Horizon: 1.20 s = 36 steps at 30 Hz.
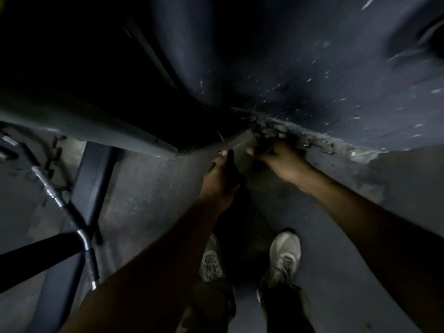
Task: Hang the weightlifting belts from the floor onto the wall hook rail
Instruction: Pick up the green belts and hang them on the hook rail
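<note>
The scene is dark and blurred. My left hand [219, 175] grips a dark belt [240, 200], which hangs down from the hand toward my feet. My right hand [276, 157] reaches forward at the same height, its fingers curled on a dark end of the belt near the crumbling foot of the wall [312, 140]. Both hands are close together, low in front of the dark wall. The hook rail is not visible.
A dark wall [312, 68] with pale specks fills the top. A metal frame beam [96, 121] crosses at left, with a chrome curl bar [62, 203] and a dark post below. My two pale shoes [283, 258] stand on the grey floor.
</note>
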Each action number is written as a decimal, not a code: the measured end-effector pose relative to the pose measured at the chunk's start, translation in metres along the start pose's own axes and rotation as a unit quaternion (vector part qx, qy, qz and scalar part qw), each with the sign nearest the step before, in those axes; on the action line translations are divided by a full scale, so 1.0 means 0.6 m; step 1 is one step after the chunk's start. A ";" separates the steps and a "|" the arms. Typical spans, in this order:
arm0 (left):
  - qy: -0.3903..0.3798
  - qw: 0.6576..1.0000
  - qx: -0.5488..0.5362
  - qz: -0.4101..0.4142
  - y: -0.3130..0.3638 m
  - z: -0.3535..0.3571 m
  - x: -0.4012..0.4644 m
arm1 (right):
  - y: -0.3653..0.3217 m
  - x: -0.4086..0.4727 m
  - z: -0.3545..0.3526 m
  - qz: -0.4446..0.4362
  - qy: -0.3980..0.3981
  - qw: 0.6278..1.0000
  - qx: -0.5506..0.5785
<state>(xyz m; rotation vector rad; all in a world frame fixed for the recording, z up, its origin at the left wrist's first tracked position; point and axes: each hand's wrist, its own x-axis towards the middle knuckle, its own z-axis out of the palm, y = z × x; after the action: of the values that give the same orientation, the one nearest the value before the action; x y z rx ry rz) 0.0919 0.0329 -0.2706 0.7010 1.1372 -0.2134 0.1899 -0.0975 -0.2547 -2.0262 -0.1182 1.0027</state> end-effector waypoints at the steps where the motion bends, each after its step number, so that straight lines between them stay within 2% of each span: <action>1: -0.024 1.000 0.011 0.009 0.014 0.019 -0.041 | -0.024 -0.043 -0.018 0.002 0.016 0.999 0.033; 6: -0.119 0.990 0.048 0.057 0.076 0.104 -0.260 | -0.152 -0.238 -0.094 -0.024 0.143 0.986 0.081; 10: -0.141 0.982 0.082 0.093 0.128 0.136 -0.420 | -0.248 -0.379 -0.134 -0.059 0.192 0.973 0.115; 12: -0.137 0.973 0.133 0.131 0.161 0.149 -0.512 | -0.304 -0.462 -0.147 -0.081 0.205 0.968 0.121; 15: -0.153 0.935 0.204 0.246 0.212 0.163 -0.630 | -0.378 -0.571 -0.159 -0.126 0.220 0.956 0.146; 18: -0.203 0.884 0.230 0.353 0.246 0.167 -0.752 | -0.444 -0.674 -0.168 -0.151 0.238 0.946 0.157; 21: -0.246 0.838 0.237 0.426 0.279 0.176 -0.878 | -0.531 -0.776 -0.194 -0.163 0.260 0.936 0.171; 24: -0.257 0.801 0.244 0.483 0.323 0.191 -1.012 | -0.632 -0.867 -0.230 -0.216 0.269 0.922 0.177; 27: -0.279 0.764 0.240 0.531 0.364 0.213 -1.144 | -0.734 -0.948 -0.262 -0.275 0.304 0.891 0.194; 32: -0.328 0.717 0.222 0.573 0.422 0.250 -1.333 | -0.875 -1.079 -0.297 -0.388 0.390 0.813 0.190; 36: -0.379 0.705 0.193 0.568 0.463 0.266 -1.438 | -0.969 -1.171 -0.323 -0.446 0.436 0.762 0.176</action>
<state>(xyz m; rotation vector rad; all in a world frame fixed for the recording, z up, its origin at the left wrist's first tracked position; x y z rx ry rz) -0.0179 -0.0127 0.6422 1.4037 -0.2788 0.3257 0.0035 -0.1479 0.6573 -1.5714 -0.3183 -0.5172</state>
